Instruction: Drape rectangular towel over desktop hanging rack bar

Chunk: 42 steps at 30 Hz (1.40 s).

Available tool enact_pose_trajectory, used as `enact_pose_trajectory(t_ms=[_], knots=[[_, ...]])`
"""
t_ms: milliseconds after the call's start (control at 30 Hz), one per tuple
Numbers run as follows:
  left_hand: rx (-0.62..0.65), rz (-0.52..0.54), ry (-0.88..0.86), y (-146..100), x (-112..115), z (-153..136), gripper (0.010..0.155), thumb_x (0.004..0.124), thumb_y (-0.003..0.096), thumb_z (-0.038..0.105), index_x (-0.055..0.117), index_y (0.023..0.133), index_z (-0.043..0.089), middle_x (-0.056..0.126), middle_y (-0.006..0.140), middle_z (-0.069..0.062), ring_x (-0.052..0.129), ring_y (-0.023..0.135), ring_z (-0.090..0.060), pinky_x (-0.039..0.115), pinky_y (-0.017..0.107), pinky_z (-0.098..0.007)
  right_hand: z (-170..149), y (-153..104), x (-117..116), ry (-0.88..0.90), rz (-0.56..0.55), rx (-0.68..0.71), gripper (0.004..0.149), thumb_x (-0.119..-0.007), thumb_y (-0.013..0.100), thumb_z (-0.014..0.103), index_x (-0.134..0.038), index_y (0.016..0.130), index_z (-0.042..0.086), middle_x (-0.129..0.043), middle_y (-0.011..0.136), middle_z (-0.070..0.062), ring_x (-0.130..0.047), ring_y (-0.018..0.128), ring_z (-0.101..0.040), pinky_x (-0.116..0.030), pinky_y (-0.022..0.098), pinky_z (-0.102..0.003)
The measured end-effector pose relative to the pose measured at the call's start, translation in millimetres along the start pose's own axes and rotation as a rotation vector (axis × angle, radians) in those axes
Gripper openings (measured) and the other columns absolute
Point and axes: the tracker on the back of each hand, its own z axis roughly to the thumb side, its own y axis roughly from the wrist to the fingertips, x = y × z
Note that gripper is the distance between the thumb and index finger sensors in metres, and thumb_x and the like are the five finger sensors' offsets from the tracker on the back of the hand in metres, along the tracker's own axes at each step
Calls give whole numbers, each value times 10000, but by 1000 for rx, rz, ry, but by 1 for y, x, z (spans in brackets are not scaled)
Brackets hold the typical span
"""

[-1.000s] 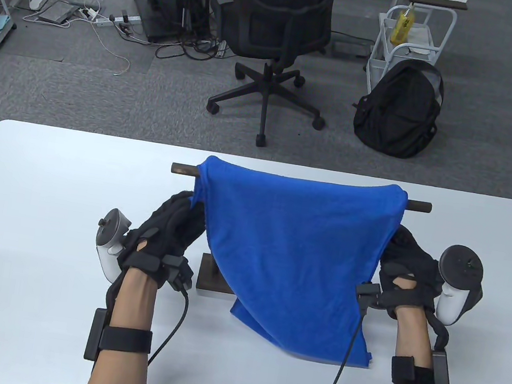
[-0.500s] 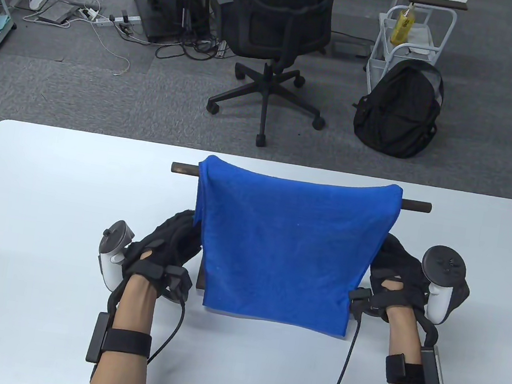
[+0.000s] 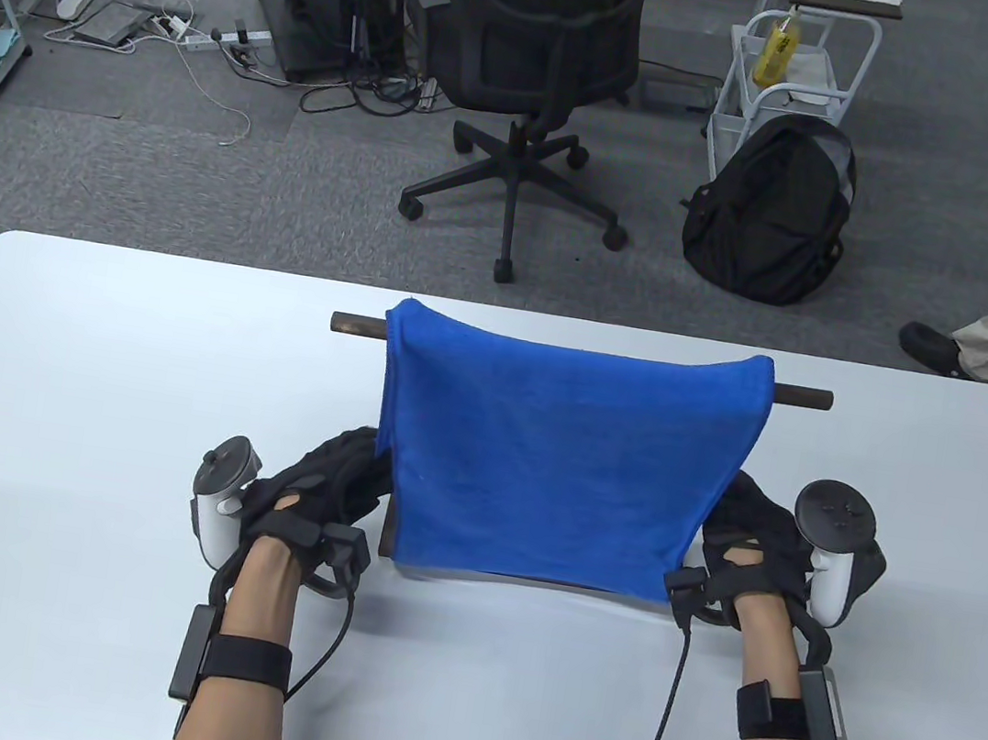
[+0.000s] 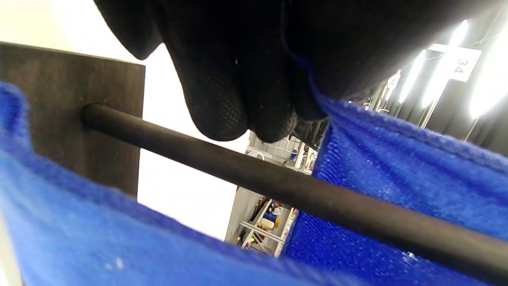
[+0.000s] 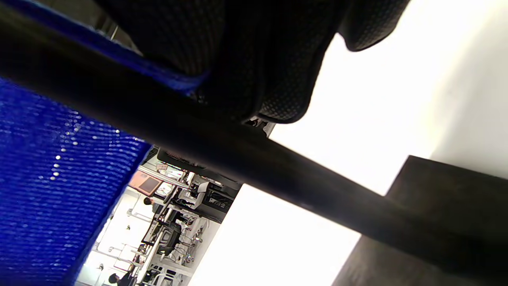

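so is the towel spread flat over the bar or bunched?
Spread. The towel hangs smooth across the bar, both hands at its side edges.

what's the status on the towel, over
Left hand and right hand pinch towel side edges. Towel draped over bar. Nothing in the way.

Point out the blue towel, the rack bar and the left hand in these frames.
blue towel [image 3: 554, 462], table view, middle of the front panel.
rack bar [image 3: 357, 327], table view, bare left end.
left hand [image 3: 320, 478], table view, gloved back.
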Motion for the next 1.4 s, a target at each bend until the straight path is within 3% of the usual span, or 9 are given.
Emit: enact_pose_trajectory(t_ms=[667,1400], knots=[[-112,98,139,-2,-4,-12,358,842,475,445,933,807,346,1046,825,16,1097,735,-267,706,673,-543,-21,6,-15,-134,65,-61,375,-882,396,281,-913,767,238,-1059,630,-2,-1052,715,-239,-679,635,-557],[-141,156,256,-1,-7,-14,363,851,469,447,943,802,336,1059,810,10,1108,717,-276,725,658,-535,-22,4,-19,-247,93,-75,381,-882,395,287,-910,771,232,-1061,627,-2,-1055,711,-239,-683,632,-556]])
